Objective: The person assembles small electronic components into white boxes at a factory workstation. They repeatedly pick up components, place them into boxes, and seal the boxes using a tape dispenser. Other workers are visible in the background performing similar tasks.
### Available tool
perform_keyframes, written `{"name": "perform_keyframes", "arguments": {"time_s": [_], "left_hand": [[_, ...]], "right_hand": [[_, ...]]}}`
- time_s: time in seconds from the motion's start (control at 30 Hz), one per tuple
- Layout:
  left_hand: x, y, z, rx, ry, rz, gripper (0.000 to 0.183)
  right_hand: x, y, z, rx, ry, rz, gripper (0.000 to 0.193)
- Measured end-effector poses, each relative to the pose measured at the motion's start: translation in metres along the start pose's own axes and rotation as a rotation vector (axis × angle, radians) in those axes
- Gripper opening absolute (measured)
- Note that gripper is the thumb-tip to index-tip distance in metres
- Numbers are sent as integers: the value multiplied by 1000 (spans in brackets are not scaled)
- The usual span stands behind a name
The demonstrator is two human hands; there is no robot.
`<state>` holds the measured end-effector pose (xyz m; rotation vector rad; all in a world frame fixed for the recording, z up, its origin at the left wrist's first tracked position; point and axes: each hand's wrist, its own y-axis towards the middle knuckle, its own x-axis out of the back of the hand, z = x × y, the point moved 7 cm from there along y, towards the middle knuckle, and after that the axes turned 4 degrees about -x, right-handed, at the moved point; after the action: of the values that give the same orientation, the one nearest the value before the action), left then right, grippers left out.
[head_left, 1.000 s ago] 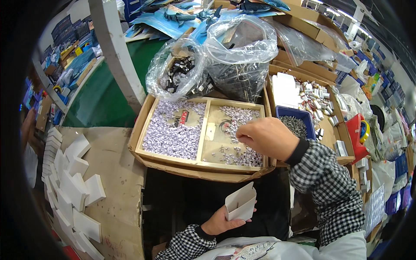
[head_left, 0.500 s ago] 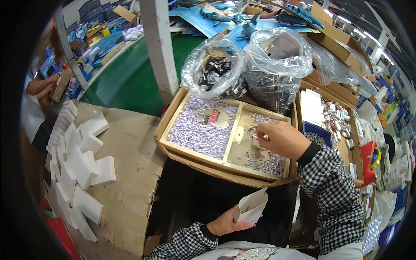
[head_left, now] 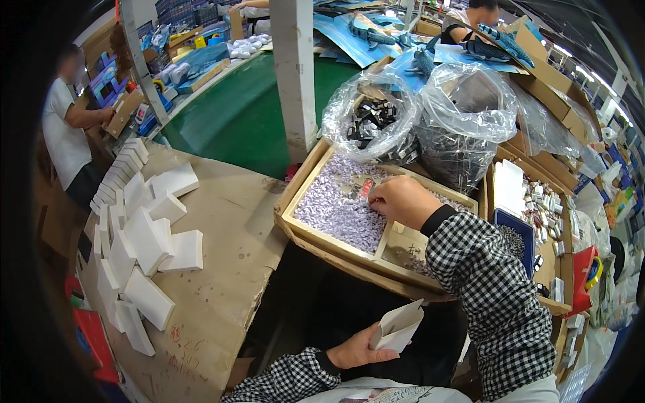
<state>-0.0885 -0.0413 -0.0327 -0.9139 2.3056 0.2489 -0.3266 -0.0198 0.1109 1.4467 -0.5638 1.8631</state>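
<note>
My left hand (head_left: 355,350) grips an open white box (head_left: 398,326); my right hand (head_left: 400,200) pinches among pale pieces (head_left: 336,208), best lifting few, cleanly.

Boxes (head_left: 144,248) left on table (head_left: 228,221), tray (head_left: 302,221) right, bags (head_left: 430,114) behind.
</note>
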Motion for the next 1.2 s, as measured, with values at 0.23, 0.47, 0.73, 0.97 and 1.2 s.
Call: {"name": "perform_keyframes", "arguments": {"time_s": [0.23, 0.47, 0.73, 0.97, 1.2], "left_hand": [[3, -4, -14, -40, -14, -59, 83], [-1, -4, -41, -102, -221, -99, 85], [-20, 10, -35, -110, -127, -32, 76], [-55, 23, -20, -120, -68, 103, 66], [-56, 19, 1, -246, 164, -59, 44]], "right_hand": [[17, 3, 1, -26, 51, -43, 19], [45, -46, 30, -91, 610, 229, 23], [51, -142, 80, 66, 258, 199, 15], [58, -208, 70, -62, 183, -124, 25], [-5, -279, 53, -461, 858, -803, 33]]}}
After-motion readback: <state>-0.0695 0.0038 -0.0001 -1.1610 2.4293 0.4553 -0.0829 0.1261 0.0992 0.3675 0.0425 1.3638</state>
